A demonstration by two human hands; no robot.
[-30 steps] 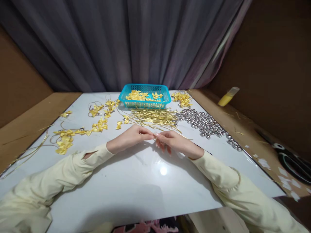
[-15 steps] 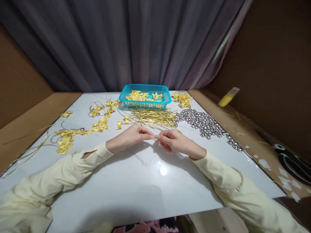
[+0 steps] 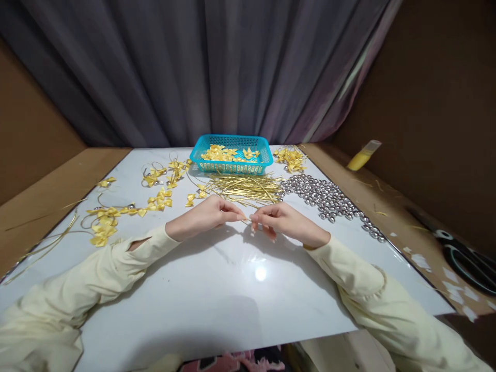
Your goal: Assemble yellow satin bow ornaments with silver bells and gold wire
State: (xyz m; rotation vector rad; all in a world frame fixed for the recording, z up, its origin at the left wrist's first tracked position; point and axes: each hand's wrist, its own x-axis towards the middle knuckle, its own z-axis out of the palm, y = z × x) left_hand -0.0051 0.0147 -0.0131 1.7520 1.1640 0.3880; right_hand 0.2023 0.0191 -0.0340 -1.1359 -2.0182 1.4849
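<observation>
Basket (image 3: 231,153) (blue) behind gold sticks (image 3: 248,187).

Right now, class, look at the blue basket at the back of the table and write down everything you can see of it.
The blue basket is a shallow rectangular tray of turquoise plastic, as it looks, with perforated lattice walls and rounded corners. It sits upright and level at the far middle of the white table, in front of the grey curtain. Small yellow ribbon bows lie loose inside it. A pile of thin gold wires lies just in front of it. Neither hand touches it.
</observation>
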